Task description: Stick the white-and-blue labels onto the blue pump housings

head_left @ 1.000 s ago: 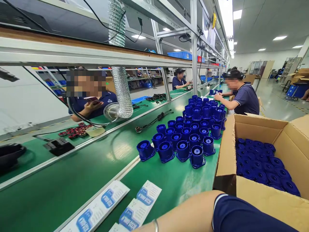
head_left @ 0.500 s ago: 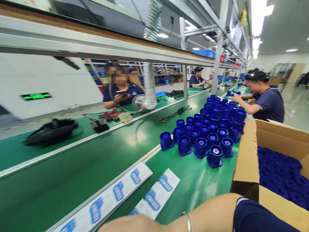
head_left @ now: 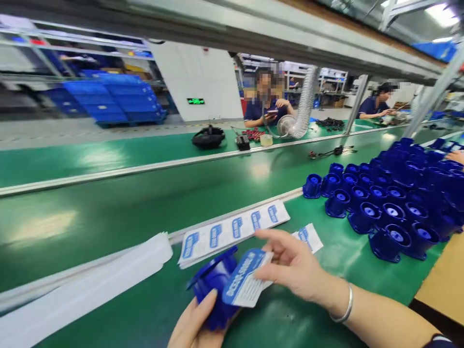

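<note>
My left hand [head_left: 195, 324] grips a blue plastic part [head_left: 213, 285] from below at the bottom middle. My right hand [head_left: 293, 266], with a bangle on its wrist, pinches a white and blue label [head_left: 244, 282] and holds it against the side of that part. Just beyond lies a strip of the same labels [head_left: 232, 232] along the rail, and a second short strip [head_left: 308, 237] lies to its right. A long white backing strip [head_left: 87, 280] trails off to the left.
Several blue parts [head_left: 380, 203] stand in rows on the green bench [head_left: 108, 208] at the right. A cardboard box edge [head_left: 442, 280] shows at far right. People work across the line near a silver duct hose [head_left: 304, 111]; another person's hand [head_left: 456, 155] reaches in at far right.
The view has swung left and down. Both my hands have come into sight, the left now holding a blue part and the right a label against it.
</note>
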A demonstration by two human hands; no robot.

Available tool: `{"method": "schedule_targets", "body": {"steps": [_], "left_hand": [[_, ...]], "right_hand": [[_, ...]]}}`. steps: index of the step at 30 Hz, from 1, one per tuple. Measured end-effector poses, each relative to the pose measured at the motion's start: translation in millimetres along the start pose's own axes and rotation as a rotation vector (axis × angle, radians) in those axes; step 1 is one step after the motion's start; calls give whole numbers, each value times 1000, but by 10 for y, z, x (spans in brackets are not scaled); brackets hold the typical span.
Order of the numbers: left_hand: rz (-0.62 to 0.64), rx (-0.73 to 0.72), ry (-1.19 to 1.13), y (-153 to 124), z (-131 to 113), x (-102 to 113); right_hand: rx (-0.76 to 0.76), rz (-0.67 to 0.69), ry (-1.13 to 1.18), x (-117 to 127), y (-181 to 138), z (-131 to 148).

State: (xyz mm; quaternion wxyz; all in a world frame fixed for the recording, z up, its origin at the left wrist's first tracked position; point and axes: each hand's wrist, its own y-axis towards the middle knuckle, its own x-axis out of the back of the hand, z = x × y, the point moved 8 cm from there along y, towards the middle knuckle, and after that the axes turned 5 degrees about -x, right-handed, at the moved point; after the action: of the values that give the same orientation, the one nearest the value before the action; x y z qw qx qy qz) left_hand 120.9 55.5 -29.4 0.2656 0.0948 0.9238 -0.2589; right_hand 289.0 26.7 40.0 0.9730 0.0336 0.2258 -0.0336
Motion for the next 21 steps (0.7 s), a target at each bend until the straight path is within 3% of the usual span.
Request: {"method": "schedule_targets", "body": {"steps": [3,9,14,21], "left_hand": [[39,-77,14,-68,-38,-83],[131,-54,35,-112,-27,-178],[122,-111,38,-107,-41,-170],[169,-111,45,-137,-50,-244]], "right_hand": [[-2,13,0,1,-68,58],[-53,100,19,-33,-155,98],[-39,210,14,-91,-175,131],[-127,199,31,-77,-158,49]]}}
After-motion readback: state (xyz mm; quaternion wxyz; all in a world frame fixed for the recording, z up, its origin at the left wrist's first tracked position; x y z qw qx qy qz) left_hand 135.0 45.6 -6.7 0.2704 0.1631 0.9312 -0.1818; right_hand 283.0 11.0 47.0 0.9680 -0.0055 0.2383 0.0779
